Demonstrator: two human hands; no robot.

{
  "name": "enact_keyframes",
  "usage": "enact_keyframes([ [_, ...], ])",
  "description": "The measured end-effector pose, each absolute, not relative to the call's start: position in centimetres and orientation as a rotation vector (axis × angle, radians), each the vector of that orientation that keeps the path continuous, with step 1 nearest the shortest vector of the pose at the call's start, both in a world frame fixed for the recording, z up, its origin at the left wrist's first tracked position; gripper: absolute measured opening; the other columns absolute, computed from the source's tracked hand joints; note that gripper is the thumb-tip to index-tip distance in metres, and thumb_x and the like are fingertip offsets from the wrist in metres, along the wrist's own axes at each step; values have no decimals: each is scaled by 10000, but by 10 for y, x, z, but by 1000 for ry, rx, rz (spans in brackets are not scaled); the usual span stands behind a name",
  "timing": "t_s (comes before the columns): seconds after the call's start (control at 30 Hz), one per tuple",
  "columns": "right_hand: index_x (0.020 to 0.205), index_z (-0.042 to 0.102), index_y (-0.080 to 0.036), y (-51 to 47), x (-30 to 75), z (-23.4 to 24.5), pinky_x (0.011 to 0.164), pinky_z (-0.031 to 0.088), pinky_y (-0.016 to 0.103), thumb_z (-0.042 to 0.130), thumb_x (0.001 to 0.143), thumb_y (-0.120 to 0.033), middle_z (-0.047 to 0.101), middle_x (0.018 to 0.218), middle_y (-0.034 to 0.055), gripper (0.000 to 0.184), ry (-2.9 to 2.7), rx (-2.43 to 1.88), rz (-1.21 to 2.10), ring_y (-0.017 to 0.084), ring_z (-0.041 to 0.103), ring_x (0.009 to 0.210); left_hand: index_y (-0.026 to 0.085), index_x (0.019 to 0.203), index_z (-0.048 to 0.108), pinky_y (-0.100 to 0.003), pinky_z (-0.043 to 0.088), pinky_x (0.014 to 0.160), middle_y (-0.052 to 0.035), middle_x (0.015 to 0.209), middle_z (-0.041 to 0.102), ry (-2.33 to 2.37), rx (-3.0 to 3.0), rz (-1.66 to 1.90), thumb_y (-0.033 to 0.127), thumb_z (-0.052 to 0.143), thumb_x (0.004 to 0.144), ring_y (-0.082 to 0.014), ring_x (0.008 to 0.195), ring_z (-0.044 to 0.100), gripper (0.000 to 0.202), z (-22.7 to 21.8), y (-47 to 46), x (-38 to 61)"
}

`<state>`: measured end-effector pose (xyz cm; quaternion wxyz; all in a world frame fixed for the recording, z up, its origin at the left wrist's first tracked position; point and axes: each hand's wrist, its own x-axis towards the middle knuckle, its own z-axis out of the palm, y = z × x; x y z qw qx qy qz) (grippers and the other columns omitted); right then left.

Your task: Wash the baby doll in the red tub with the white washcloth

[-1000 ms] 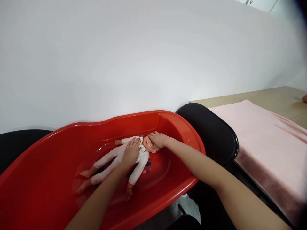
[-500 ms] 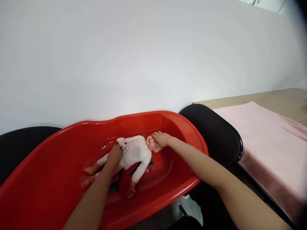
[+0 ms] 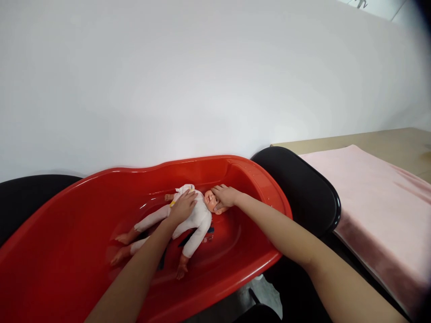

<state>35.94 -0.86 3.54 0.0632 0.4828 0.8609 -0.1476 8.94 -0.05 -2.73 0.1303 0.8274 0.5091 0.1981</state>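
A baby doll [image 3: 198, 215] with a white cloth body lies on its back inside a red baby bathtub [image 3: 266, 184]. Its head points right and its bare feet left. My right hand [image 3: 226, 196] is curved over the doll's head, fingers across the forehead and thumb at the near side. On the doll's chest, my left hand [image 3: 183, 206] presses a small white cloth [image 3: 186, 187] with a yellow mark, its fingers over the fabric. The hand hides part of the cloth and torso.
Black round-edged seats [image 3: 296, 188] stand at both ends of the tub. A pink cloth [image 3: 367, 193] covers part of a wooden table [image 3: 397, 143] at right. Behind the tub rises a white wall [image 3: 168, 80]. Dark and coloured patches show on the tub floor beneath the doll.
My left hand has moved with the cloth from the doll's belly side up and right onto its chest, the fingers now laid over it. My right hand stays at the head.
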Motion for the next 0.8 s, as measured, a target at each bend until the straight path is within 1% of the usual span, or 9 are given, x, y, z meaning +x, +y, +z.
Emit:
enact_keyframes([
  [0.1, 1416, 588, -195, -8, 360, 36, 1089, 561, 488, 866, 862, -590, 638, 1489, 184, 735, 2588, 1459, -450, 388, 607, 1361, 217, 1461, 702, -344, 317, 1360, -22, 1630, 658, 1504, 2403, 363, 73, 405, 981, -210, 1621, 434, 583, -43, -3, 74],
  [0.17, 1403, 594, -198, -7, 360, 35, 1088, 563, 485, 865, 857, -596, 636, 1484, 176, 728, 2578, 1450, -451, 389, 607, 1360, 125, 1518, 648, -402, 302, 1373, -108, 1686, 592, 1645, 2315, 285, -1, 367, 945, -246, 1651, 402, 651, -49, -2, 52],
  [0.27, 1382, 609, -194, -6, 360, 34, 1093, 568, 495, 878, 831, -611, 637, 1477, 170, 741, 2588, 1439, -443, 388, 609, 1354, 35, 1595, 536, -532, 435, 1274, -260, 1725, 475, 1916, 2129, 336, 87, 373, 1019, -391, 1622, 428, 601, -49, 2, 21],
  [0.33, 1381, 613, -187, -5, 360, 33, 1088, 574, 502, 901, 805, -606, 644, 1467, 173, 768, 2602, 1440, -442, 390, 609, 1354, 52, 1532, 583, -553, 520, 1166, -284, 1622, 562, 2035, 2021, 361, 211, 420, 1063, -444, 1518, 532, 522, -44, 3, 11],
  [0.4, 1378, 619, -181, -5, 361, 32, 1072, 582, 503, 913, 795, -597, 654, 1450, 179, 774, 2615, 1438, -448, 389, 614, 1342, 90, 1349, 687, -525, 543, 1120, -241, 1419, 705, 2033, 2004, 425, 275, 435, 1077, -432, 1373, 641, 414, -37, 2, 13],
  [0.47, 1372, 626, -180, -5, 361, 32, 1061, 585, 507, 902, 805, -600, 660, 1439, 181, 758, 2619, 1442, -455, 387, 624, 1320, 128, 1286, 712, -479, 525, 1150, -179, 1356, 748, 1951, 2032, 629, 279, 364, 1106, -381, 1334, 666, 420, -28, 2, 26],
  [0.57, 1389, 621, -179, -4, 361, 32, 1062, 583, 511, 895, 806, -611, 657, 1445, 179, 775, 2604, 1449, -472, 386, 627, 1307, 147, 1463, 650, -427, 481, 1224, -113, 1492, 717, 1688, 2115, 859, 249, 259, 1129, -297, 1397, 638, 524, -18, -1, 62],
  [0.7, 1468, 582, -197, -5, 361, 34, 1094, 570, 501, 885, 831, -602, 643, 1494, 180, 814, 2600, 1455, -475, 389, 612, 1358, 245, 1501, 657, -381, 390, 1327, -34, 1593, 683, 1345, 2381, 566, 161, 422, 1028, -237, 1508, 581, 534, -26, -8, 100],
  [0.8, 1488, 578, -213, -7, 358, 36, 1127, 556, 526, 868, 856, -605, 622, 1539, 191, 798, 2582, 1483, -451, 409, 579, 1430, 309, 1495, 675, -393, 348, 1367, 4, 1634, 655, 1366, 2448, 442, 93, 469, 953, -232, 1613, 479, 619, -38, -12, 95],
])
